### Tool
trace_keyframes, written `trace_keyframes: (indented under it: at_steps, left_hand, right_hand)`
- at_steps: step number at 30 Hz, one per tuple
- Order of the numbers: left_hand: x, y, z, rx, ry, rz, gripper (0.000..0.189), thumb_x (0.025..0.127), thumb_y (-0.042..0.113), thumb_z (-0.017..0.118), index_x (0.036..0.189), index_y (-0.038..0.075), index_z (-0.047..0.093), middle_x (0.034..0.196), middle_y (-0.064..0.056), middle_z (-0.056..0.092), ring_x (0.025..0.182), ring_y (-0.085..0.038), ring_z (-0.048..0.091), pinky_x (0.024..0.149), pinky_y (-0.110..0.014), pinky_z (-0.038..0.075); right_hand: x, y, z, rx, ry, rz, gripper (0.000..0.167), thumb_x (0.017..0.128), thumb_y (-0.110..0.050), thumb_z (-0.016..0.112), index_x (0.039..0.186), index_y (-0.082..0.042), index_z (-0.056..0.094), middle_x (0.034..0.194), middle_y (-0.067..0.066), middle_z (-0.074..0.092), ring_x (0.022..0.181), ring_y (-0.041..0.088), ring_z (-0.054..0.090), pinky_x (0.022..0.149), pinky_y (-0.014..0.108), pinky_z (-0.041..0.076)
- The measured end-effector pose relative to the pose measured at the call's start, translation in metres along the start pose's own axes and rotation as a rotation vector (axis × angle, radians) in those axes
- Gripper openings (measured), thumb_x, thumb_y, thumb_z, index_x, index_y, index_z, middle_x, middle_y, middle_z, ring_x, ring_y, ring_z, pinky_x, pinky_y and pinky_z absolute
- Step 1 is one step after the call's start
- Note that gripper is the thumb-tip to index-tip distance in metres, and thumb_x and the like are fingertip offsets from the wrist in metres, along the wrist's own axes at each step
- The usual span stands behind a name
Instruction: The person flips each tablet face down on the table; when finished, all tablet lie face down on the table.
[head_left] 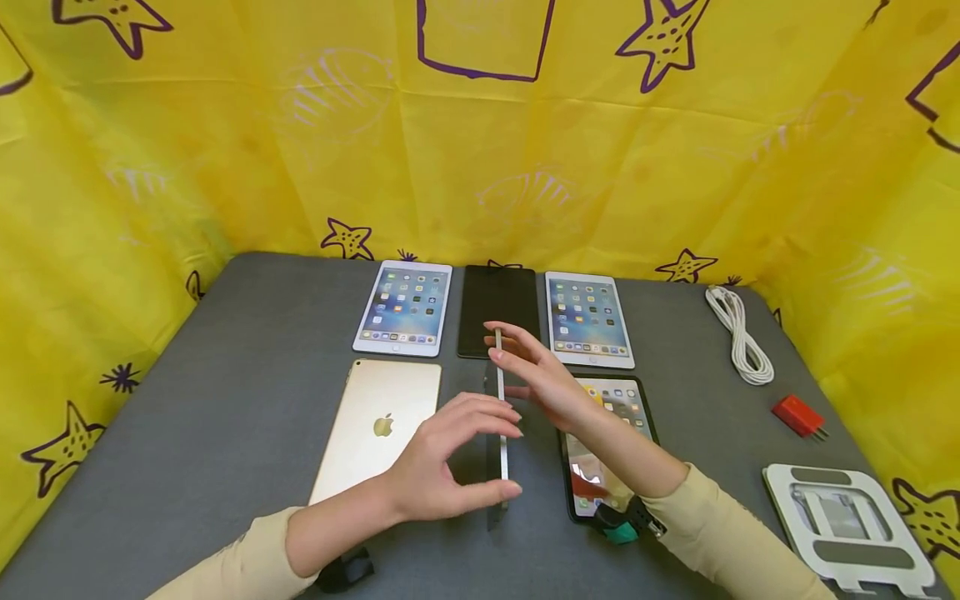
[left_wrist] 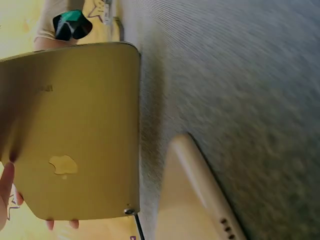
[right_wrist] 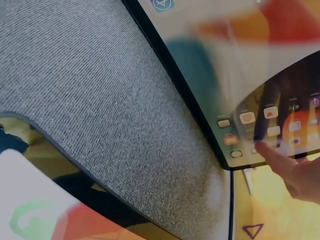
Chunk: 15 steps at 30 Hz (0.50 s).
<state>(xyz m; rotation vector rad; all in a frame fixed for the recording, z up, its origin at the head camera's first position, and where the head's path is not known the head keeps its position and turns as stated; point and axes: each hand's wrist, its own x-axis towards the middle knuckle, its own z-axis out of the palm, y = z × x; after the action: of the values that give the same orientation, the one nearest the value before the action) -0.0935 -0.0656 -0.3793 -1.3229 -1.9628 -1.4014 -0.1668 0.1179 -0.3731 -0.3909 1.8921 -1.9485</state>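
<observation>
A gold-backed tablet [left_wrist: 95, 120] stands on its edge between the two hands, seen almost edge-on in the head view. My right hand [head_left: 543, 379] grips its far end, with fingertips reaching over the upper edge. In the right wrist view a finger [right_wrist: 272, 157] touches the dark-bordered, lit screen side. My left hand [head_left: 446, 458] curves round the near end, fingers over the upper edge and thumb at the near side. The back with its apple logo faces left. Beside it lies another gold tablet [head_left: 390, 400], face down, its corner close under the upright one.
Two white tablets [head_left: 405, 308] [head_left: 590, 321] and a black tablet [head_left: 480, 308] lie along the back. A black-rimmed tablet [head_left: 626, 396] lies under the right forearm. To the right are a white cable [head_left: 738, 333], a red charger plug [head_left: 798, 415] and a white folding stand [head_left: 862, 554].
</observation>
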Motion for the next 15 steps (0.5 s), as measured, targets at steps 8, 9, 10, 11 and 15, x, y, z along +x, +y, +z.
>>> trace_keyframes:
  at_steps: [8, 9, 10, 11, 15]
  left_hand:
    - [-0.002, -0.009, 0.001, 0.121, -0.092, 0.259, 0.066, 0.063, 0.044, 0.09, 0.11, 0.006, 0.065, 0.123, -0.013, 0.061, 0.121, -0.031, 0.054, 0.1, -0.039, 0.047]
    - [-0.002, -0.009, 0.002, 0.13, -0.105, 0.267, 0.068, 0.063, 0.045, 0.091, 0.112, 0.006, 0.064, 0.125, -0.013, 0.06, 0.123, -0.031, 0.052, 0.1, -0.039, 0.046]
    - [-0.002, -0.009, 0.003, 0.14, -0.119, 0.273, 0.07, 0.063, 0.045, 0.09, 0.114, 0.005, 0.063, 0.127, -0.014, 0.058, 0.125, -0.032, 0.051, 0.101, -0.039, 0.045]
    - [-0.003, -0.01, 0.003, 0.15, -0.132, 0.276, 0.072, 0.064, 0.046, 0.09, 0.116, 0.005, 0.062, 0.129, -0.014, 0.057, 0.126, -0.032, 0.05, 0.102, -0.038, 0.045]
    - [-0.002, -0.01, 0.007, 0.17, -0.181, 0.265, 0.071, 0.069, 0.043, 0.087, 0.123, 0.007, 0.06, 0.136, -0.014, 0.052, 0.131, -0.031, 0.045, 0.103, -0.036, 0.043]
  right_hand:
    - [-0.004, 0.0, -0.005, 0.045, -0.009, 0.015, 0.052, 0.1, -0.025, 0.053, 0.148, -0.018, 0.037, 0.147, 0.01, 0.039, 0.139, 0.041, 0.027, 0.098, 0.07, 0.034]
    - [-0.005, 0.0, -0.006, 0.054, -0.013, 0.018, 0.052, 0.1, -0.025, 0.053, 0.148, -0.017, 0.037, 0.147, 0.011, 0.038, 0.14, 0.041, 0.026, 0.098, 0.07, 0.033]
    - [-0.006, 0.0, -0.007, 0.063, -0.016, 0.02, 0.053, 0.1, -0.024, 0.052, 0.149, -0.016, 0.036, 0.148, 0.012, 0.037, 0.14, 0.041, 0.025, 0.098, 0.07, 0.033]
    - [-0.007, 0.0, -0.009, 0.072, -0.019, 0.022, 0.053, 0.1, -0.024, 0.052, 0.149, -0.015, 0.035, 0.148, 0.012, 0.036, 0.14, 0.041, 0.024, 0.099, 0.07, 0.033]
    - [-0.011, -0.002, -0.013, 0.123, -0.029, 0.048, 0.055, 0.1, -0.022, 0.051, 0.151, -0.015, 0.032, 0.151, 0.012, 0.034, 0.138, 0.042, 0.031, 0.098, 0.061, 0.041]
